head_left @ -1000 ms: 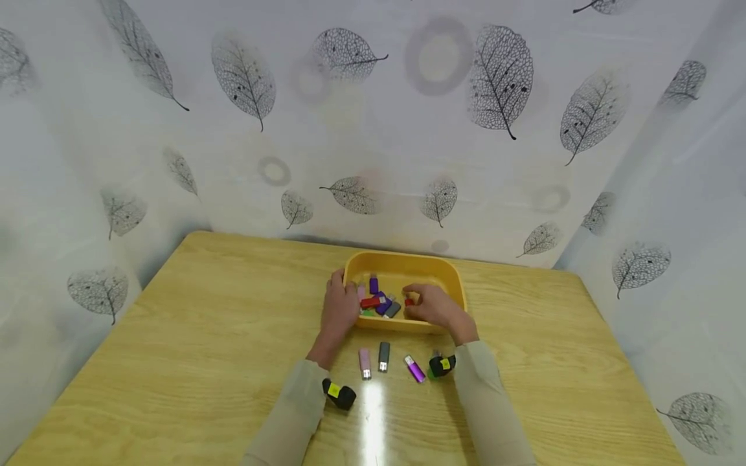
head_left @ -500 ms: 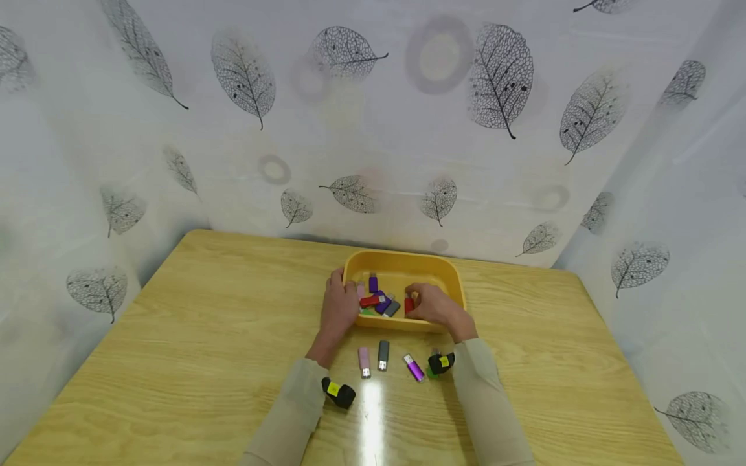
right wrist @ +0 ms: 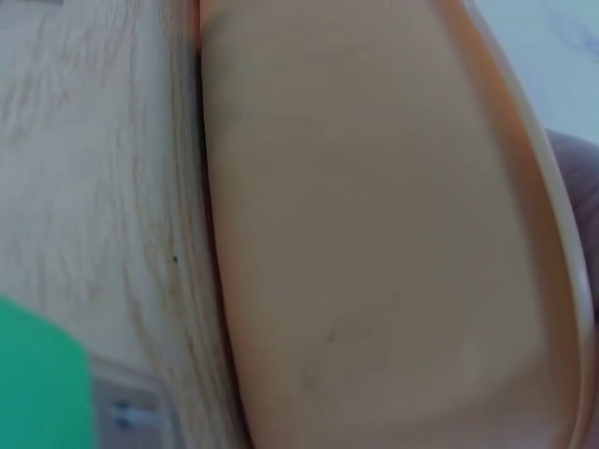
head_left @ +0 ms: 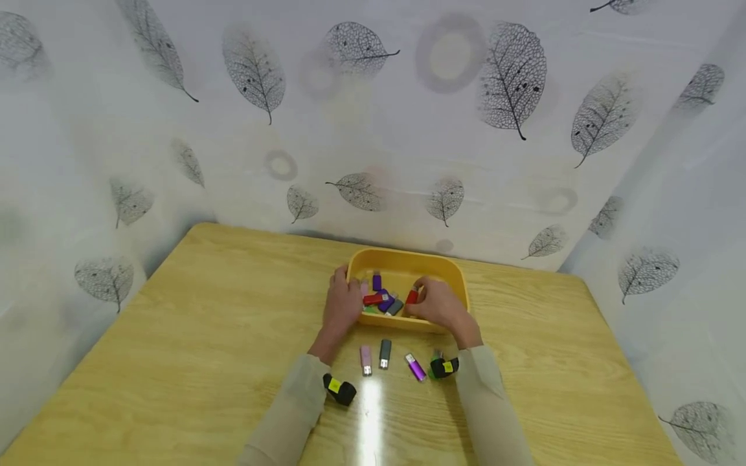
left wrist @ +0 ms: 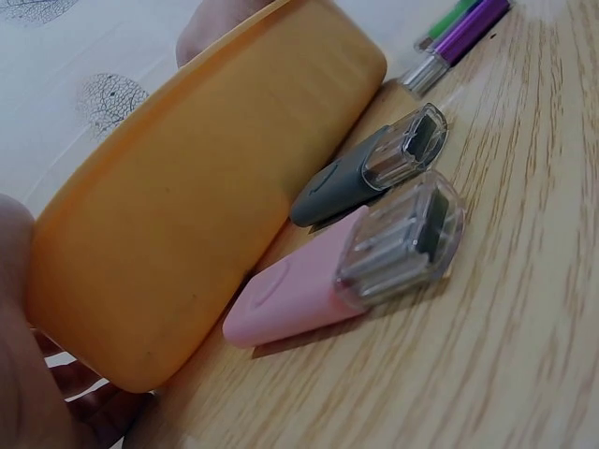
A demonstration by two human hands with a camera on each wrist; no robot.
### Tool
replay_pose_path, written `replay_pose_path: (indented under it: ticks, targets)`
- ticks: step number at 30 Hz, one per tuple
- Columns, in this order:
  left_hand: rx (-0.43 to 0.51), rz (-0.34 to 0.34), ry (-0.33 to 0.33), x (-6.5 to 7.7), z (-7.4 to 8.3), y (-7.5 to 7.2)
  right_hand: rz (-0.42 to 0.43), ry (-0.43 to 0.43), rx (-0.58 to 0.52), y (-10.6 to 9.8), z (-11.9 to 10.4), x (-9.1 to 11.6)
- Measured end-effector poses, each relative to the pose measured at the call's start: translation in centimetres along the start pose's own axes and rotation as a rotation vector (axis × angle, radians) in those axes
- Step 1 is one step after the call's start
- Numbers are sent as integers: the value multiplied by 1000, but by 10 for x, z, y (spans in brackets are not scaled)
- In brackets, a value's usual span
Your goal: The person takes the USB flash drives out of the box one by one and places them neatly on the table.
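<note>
My left hand (head_left: 342, 300) grips the left end of a yellow plastic bin (head_left: 408, 325), thumb at the rim and fingers around the outer wall. Inside the bin, my right hand (head_left: 440, 303) pinches a red USB flash drive (head_left: 412, 296), tilted with its metal plug up. To its left lie another red flash drive (head_left: 374, 299), a dark grey one (head_left: 395, 307), purple ones (head_left: 377, 281) and a partly hidden green one (head_left: 370, 310). In the right wrist view, the bin wall hides most of the right hand.
On the wooden table (head_left: 233, 336) in front of the bin lie a pink flash drive (left wrist: 295, 295), a dark grey one (left wrist: 346, 184), a shiny purple one (head_left: 416, 367) and a green one (right wrist: 42, 379), partly behind the right wrist camera (head_left: 445, 367). A leaf-patterned curtain (head_left: 373, 129) hangs behind.
The red flash drive in my right fingers has come further into view and tipped from upright to slanting right. My left hand keeps its place on the bin. The head view has shifted slightly.
</note>
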State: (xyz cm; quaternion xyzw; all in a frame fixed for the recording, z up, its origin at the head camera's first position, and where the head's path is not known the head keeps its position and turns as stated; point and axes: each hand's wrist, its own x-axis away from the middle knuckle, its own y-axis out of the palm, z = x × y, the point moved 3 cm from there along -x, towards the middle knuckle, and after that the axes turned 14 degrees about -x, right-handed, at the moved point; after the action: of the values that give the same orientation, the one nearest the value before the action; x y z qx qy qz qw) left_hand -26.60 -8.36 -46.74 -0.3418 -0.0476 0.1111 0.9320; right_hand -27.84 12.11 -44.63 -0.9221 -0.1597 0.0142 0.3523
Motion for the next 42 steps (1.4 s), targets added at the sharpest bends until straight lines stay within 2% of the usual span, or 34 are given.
replay_pose_path:
  ticks: [6,12,16,26,30,35,42]
  targets:
    - [2,-10,-9,0,-2,-2,103,-42,-29,-1,-2,4]
    - [1,-12,-6,2,-5,0,131,-58,-87,-7,-5,11]
    - [-6,-11,-7,3,-5,2,120,-67,-103,-18,-9,20]
    - [9,-12,10,-1,0,0,24,-111,4,-43,-20,44]
    - [15,-9,16,-1,1,0,-23,-107,50,-46,-21,48]
    - [17,-2,25,-2,1,0,-71,-89,51,-46,-22,52]
    - [20,-9,27,-1,2,1,-95,-135,104,-49,-24,59]
